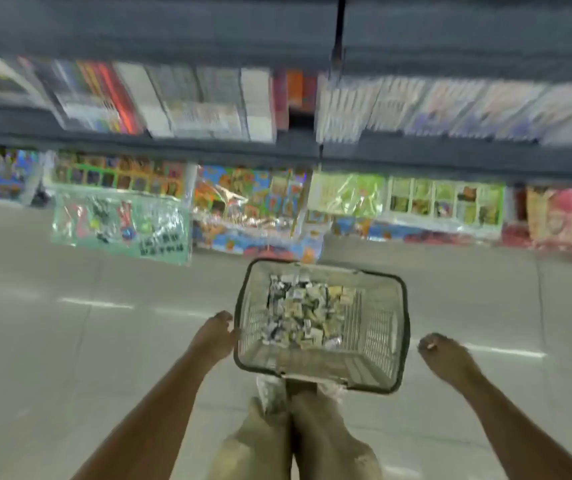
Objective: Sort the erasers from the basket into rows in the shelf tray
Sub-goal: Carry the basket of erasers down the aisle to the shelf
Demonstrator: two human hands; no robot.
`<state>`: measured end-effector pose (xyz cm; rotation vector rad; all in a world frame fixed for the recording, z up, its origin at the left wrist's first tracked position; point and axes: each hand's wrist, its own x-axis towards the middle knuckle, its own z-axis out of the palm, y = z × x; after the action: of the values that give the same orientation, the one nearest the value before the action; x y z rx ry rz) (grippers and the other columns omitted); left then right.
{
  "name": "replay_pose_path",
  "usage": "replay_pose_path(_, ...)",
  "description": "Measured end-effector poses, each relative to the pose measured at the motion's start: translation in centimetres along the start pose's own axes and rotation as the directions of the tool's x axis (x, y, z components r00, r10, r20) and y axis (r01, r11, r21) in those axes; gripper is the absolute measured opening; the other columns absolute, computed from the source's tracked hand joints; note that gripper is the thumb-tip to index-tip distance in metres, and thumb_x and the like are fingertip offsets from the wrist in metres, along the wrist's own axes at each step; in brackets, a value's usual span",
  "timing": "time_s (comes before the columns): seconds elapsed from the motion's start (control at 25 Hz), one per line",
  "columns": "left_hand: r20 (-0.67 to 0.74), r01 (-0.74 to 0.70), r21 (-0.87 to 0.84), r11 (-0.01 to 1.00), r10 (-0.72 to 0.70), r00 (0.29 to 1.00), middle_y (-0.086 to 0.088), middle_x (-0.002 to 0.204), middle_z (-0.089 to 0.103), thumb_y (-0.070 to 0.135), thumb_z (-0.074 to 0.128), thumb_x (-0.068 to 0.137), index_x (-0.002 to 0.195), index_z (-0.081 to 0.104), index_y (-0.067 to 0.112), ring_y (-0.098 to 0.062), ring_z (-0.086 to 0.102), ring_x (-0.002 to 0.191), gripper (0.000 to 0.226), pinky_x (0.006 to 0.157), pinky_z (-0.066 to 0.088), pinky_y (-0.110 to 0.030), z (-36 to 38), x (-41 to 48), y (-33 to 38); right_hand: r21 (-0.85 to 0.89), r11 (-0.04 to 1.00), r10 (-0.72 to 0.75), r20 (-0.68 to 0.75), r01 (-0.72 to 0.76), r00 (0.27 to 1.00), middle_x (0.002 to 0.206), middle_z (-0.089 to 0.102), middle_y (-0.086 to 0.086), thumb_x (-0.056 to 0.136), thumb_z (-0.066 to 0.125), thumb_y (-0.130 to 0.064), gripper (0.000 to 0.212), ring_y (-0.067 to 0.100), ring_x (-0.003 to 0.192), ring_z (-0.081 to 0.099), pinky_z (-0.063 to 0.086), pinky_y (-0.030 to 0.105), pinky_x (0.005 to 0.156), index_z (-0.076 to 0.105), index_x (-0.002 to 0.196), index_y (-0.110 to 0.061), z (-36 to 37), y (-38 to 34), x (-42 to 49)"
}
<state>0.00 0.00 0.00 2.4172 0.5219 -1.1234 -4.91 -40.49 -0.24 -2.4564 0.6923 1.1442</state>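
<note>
Shelf goods motion-blurred, erasers too small to distinguish, forearms cut off below

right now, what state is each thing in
basket: upright, part filled
erasers: loose heap inside the basket
left hand: at the basket's left rim, grip unclear
right hand: apart from the basket, empty
shelves: stocked, blurred

basket w/ erasers on floor | L grip at rim | R grip apart
</note>
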Motion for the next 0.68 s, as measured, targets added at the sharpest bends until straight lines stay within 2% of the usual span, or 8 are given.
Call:
replay_pose_path(0.16, -0.01, 0.072, -0.018, 0.997, -0.072, 0.997, -0.018, 0.121, 0.057, 0.019, 0.062, 0.085, 0.124, 0.048, 0.003, -0.032, 0.059, 0.105, 0.044, 0.075, 0.046, -0.031, 6.0, 8.1, -1.6, 0.161, 0.975, 0.163, -0.036, -0.155, 0.986, 0.119, 0.061, 0.021, 0.089, 0.056, -0.029, 0.043, 0.036, 0.11, 0.057, 0.044, 0.036, 0.089, 0.051, 0.124, -0.004, 5.3, 1.5, 9.1)
replay_pose_path(0.24, -0.039, 0.092, -0.04, 0.995, -0.094, 0.995, -0.018, 0.119, 0.057, 0.017, 0.063, 0.082, 0.125, 0.046, 0.003, -0.034, 0.058, 0.104, 0.049, 0.075, 0.048, -0.034, 8.7, 11.5, -3.0, 0.191, 0.957, 0.228, -0.026, -0.22, 0.973, 0.115, 0.061, 0.024, 0.087, 0.059, -0.029, 0.049, 0.038, 0.107, 0.057, 0.044, 0.037, 0.083, 0.048, 0.125, 0.0, 8.6, 3.0, 12.6)
replay_pose_path(0.32, -0.068, 0.125, -0.094, 0.988, -0.132, 0.989, -0.015, 0.113, 0.057, 0.016, 0.064, 0.08, 0.124, 0.045, 0.004, -0.035, 0.059, 0.101, 0.05, 0.078, 0.049, -0.036, 10.6, 14.8, -4.1, 0.286, 0.916, 0.292, 0.009, -0.282, 0.956, 0.101, 0.064, 0.024, 0.085, 0.063, -0.024, 0.038, 0.038, 0.096, 0.06, 0.044, 0.036, 0.076, 0.056, 0.111, 0.002, 11.3, 4.1, 15.3)
replay_pose_path(0.36, -0.078, 0.154, -0.172, 0.973, -0.169, 0.983, -0.014, 0.106, 0.059, 0.016, 0.065, 0.08, 0.121, 0.046, 0.003, -0.035, 0.06, 0.096, 0.046, 0.076, 0.049, -0.035, 11.4, 16.6, -4.4, 0.41, 0.854, 0.334, 0.04, -0.32, 0.942, 0.093, 0.065, 0.022, 0.084, 0.064, -0.022, 0.031, 0.037, 0.09, 0.061, 0.045, 0.038, 0.075, 0.06, 0.103, 0.003, 12.6, 4.7, 16.9)
replay_pose_path(0.44, -0.08, 0.21, -0.38, 0.901, -0.258, 0.963, -0.014, 0.089, 0.061, 0.014, 0.064, 0.082, 0.102, 0.056, 0.002, -0.031, 0.061, 0.077, 0.024, 0.063, 0.048, -0.033, 12.2, 19.1, -4.6, 0.662, 0.636, 0.415, 0.142, -0.398, 0.899, 0.079, 0.066, 0.016, 0.082, 0.066, -0.018, 0.021, 0.034, 0.081, 0.061, 0.049, 0.044, 0.079, 0.064, 0.092, 0.001, 14.4, 5.3, 18.6)
replay_pose_path(0.48, -0.064, 0.233, -0.479, 0.846, -0.299, 0.952, -0.014, 0.082, 0.062, 0.012, 0.062, 0.082, 0.088, 0.059, 0.004, -0.028, 0.06, 0.07, 0.01, 0.059, 0.047, -0.032, 12.4, 19.8, -4.7, 0.728, 0.548, 0.448, 0.161, -0.412, 0.879, 0.074, 0.066, 0.013, 0.08, 0.067, -0.017, 0.018, 0.032, 0.077, 0.061, 0.05, 0.044, 0.078, 0.066, 0.086, 0.0, 15.0, 5.5, 19.0)
replay_pose_path(0.56, -0.013, 0.269, -0.621, 0.736, -0.354, 0.935, -0.011, 0.075, 0.062, 0.011, 0.059, 0.084, 0.074, 0.058, 0.011, -0.023, 0.06, 0.065, 0.01, 0.053, 0.045, -0.029, 12.2, 20.2, -4.9, 0.771, 0.488, 0.484, 0.151, -0.409, 0.862, 0.065, 0.064, 0.009, 0.079, 0.068, -0.017, 0.015, 0.026, 0.066, 0.059, 0.051, 0.04, 0.072, 0.067, 0.072, -0.005, 15.3, 5.7, 19.0)
replay_pose_path(0.68, 0.04, 0.309, -0.668, 0.677, -0.382, 0.923, -0.007, 0.072, 0.061, 0.013, 0.058, 0.087, 0.075, 0.056, 0.015, -0.016, 0.059, 0.063, 0.013, 0.056, 0.043, -0.028, 11.3, 18.6, -5.2, 0.795, 0.475, 0.474, 0.129, -0.376, 0.871, 0.055, 0.064, 0.004, 0.08, 0.066, -0.017, 0.019, 0.02, 0.056, 0.058, 0.05, 0.035, 0.068, 0.062, 0.063, -0.01, 13.6, 5.0, 17.4)
